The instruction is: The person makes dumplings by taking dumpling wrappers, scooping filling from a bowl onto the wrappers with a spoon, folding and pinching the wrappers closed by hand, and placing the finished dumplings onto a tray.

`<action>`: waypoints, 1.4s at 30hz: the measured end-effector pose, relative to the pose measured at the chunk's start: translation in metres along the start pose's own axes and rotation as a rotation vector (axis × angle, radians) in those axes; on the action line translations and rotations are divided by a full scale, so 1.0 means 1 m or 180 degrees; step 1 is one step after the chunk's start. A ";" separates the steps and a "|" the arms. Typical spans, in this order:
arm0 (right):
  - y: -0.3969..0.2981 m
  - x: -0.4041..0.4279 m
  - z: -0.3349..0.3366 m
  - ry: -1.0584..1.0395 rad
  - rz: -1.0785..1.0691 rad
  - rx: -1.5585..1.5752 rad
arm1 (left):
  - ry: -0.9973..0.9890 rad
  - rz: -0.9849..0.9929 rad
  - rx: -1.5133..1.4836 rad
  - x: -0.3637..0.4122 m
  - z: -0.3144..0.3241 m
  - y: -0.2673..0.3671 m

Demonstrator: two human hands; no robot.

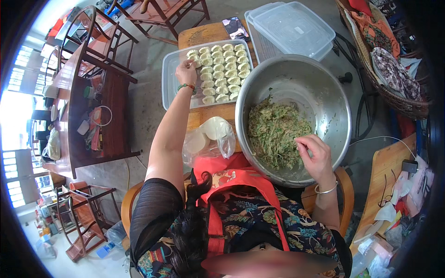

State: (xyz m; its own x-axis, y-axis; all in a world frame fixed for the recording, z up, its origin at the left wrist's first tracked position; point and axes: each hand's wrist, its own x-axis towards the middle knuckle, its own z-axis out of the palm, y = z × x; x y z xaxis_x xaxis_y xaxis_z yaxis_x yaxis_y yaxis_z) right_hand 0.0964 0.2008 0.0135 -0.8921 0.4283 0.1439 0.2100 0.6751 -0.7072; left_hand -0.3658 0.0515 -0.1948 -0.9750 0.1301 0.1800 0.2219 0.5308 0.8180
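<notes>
My left hand [186,73] reaches over a clear plastic tray [169,91], its fingertips on a dumpling [196,63] at the left edge of neat rows of folded dumplings [219,74]. Over the near side of a large steel bowl [330,87] is my right hand [315,156], thumb and fingertips brought together; whether they pinch something small is unclear. Green-flecked minced filling [278,132] lies in the bowl's left part. Between tray and bowl, close to my body, round dumpling wrappers [198,141] are stacked in a thin plastic bag [227,140].
Beyond the bowl lie stacked plastic containers with lids [295,26]. A phone [235,28] rests at the table's [200,33] far edge. A wooden desk [74,121] stands left, a woven basket [393,93] right, and a cluttered wooden board [377,173] at lower right.
</notes>
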 end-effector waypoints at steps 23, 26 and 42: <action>-0.048 -0.020 0.017 -0.0105 -0.0969 0.0078 | -0.0355 0.0577 -0.0213 -0.080 -0.114 0.060; -0.056 -0.012 0.037 -0.0366 -0.1076 0.0274 | -0.0389 0.0547 -0.1148 -0.124 -0.144 0.061; -0.081 0.078 0.173 -0.1750 -0.1465 -0.1099 | -0.0280 0.0165 -0.1623 -0.280 -0.214 0.045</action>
State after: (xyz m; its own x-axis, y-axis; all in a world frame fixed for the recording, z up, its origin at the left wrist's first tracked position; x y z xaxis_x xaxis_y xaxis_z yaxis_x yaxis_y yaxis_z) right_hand -0.0592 0.0753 -0.0374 -0.9701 -0.2360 -0.0564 -0.1959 0.8988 -0.3922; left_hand -0.0848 -0.1406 -0.0914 -0.9535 0.2269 0.1986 0.2149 0.0493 0.9754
